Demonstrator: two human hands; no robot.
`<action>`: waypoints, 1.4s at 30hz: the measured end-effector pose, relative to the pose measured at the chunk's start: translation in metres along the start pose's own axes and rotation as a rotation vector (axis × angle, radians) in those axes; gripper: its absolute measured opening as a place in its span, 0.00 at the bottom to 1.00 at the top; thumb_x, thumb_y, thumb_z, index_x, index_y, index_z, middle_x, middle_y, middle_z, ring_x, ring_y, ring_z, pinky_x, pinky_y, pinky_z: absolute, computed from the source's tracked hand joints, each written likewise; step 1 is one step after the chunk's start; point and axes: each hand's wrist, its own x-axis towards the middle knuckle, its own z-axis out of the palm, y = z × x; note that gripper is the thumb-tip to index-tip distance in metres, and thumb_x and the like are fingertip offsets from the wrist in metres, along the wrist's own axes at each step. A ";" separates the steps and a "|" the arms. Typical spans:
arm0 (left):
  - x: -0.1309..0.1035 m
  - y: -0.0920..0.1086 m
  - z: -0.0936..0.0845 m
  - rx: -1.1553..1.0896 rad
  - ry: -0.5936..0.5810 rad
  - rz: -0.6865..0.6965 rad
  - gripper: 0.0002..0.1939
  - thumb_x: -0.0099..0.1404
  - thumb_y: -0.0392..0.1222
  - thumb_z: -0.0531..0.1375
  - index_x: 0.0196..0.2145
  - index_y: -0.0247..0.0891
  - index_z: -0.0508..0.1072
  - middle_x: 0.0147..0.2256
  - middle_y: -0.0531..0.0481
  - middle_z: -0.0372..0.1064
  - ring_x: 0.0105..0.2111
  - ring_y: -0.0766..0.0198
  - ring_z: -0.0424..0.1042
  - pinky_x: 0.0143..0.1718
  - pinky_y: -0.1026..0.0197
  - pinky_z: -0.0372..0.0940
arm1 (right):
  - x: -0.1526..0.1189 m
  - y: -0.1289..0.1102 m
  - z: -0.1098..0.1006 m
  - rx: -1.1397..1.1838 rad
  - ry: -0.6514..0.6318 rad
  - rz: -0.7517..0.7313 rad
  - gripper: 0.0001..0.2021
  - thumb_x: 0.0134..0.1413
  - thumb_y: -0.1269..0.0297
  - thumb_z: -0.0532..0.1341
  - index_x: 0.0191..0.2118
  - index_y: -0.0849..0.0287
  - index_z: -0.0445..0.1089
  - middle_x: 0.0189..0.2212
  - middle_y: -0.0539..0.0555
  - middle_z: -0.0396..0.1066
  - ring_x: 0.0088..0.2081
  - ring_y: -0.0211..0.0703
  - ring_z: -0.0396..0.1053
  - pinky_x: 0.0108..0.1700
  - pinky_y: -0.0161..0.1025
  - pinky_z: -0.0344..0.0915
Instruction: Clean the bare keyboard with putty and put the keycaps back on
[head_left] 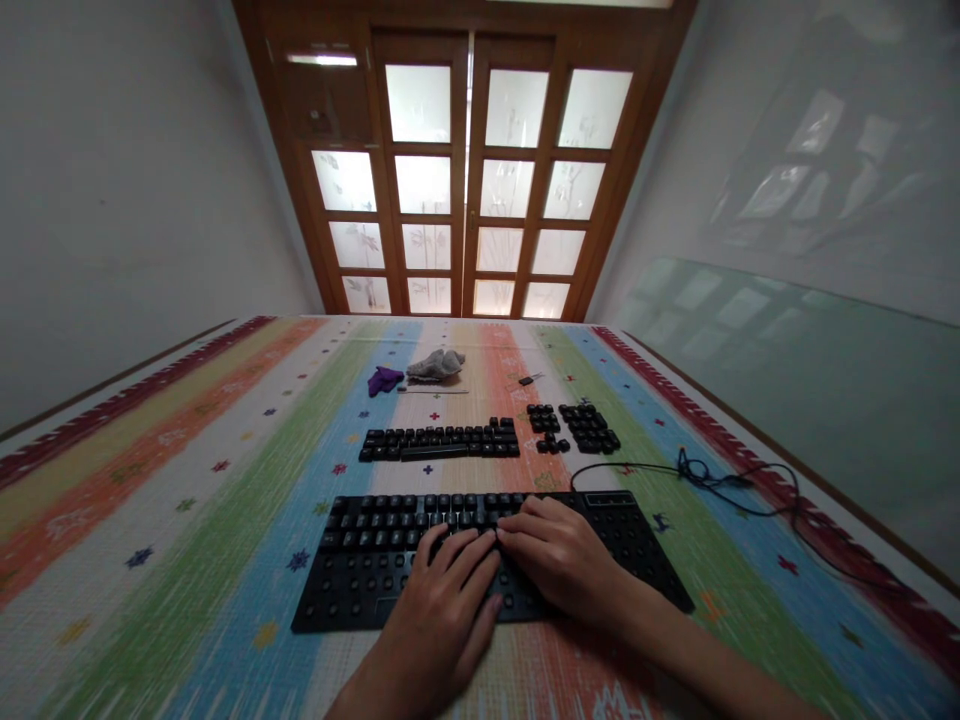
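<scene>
A black keyboard (352, 585) lies in front of me, with keycaps on its upper rows and bare switches across its lower rows and number pad. My left hand (446, 590) rests over its middle, fingers spread and bent down onto the keys. Close beside it, my right hand (559, 550) has its fingers drawn together, their tips at the keys near the left fingertips. Whatever is between those right fingertips is hidden. Beyond the keyboard, loose black keycaps (439, 442) lie in rows. Further keycap groups (592, 428) sit to their right.
A black cable (705, 475) runs from the keyboard, coiling on the right. Farther back on the striped tablecloth (247, 500) lie a purple cloth (385, 380), a grey cloth (436, 366), a thin stick (435, 391) and a small wire-ended tool (529, 379). Walls flank the table.
</scene>
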 end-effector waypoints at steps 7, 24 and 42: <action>-0.001 -0.002 -0.001 0.047 -0.114 0.020 0.27 0.69 0.35 0.56 0.64 0.36 0.61 0.59 0.44 0.68 0.56 0.52 0.67 0.60 0.42 0.60 | -0.005 -0.011 -0.007 0.058 -0.028 0.112 0.10 0.61 0.75 0.56 0.42 0.63 0.74 0.43 0.60 0.75 0.44 0.49 0.67 0.47 0.47 0.69; -0.005 0.000 0.006 0.060 -0.125 -0.003 0.32 0.67 0.36 0.58 0.67 0.38 0.57 0.62 0.44 0.65 0.58 0.51 0.64 0.61 0.41 0.58 | -0.012 -0.012 -0.011 0.201 -0.139 0.318 0.12 0.60 0.74 0.58 0.45 0.56 0.74 0.53 0.61 0.65 0.57 0.55 0.58 0.59 0.59 0.61; -0.003 -0.001 0.003 0.075 -0.082 0.041 0.21 0.69 0.39 0.58 0.59 0.38 0.68 0.60 0.45 0.67 0.56 0.51 0.67 0.60 0.42 0.60 | 0.009 0.009 -0.023 0.201 -0.198 0.294 0.10 0.54 0.76 0.60 0.36 0.56 0.78 0.51 0.59 0.70 0.56 0.53 0.62 0.59 0.57 0.61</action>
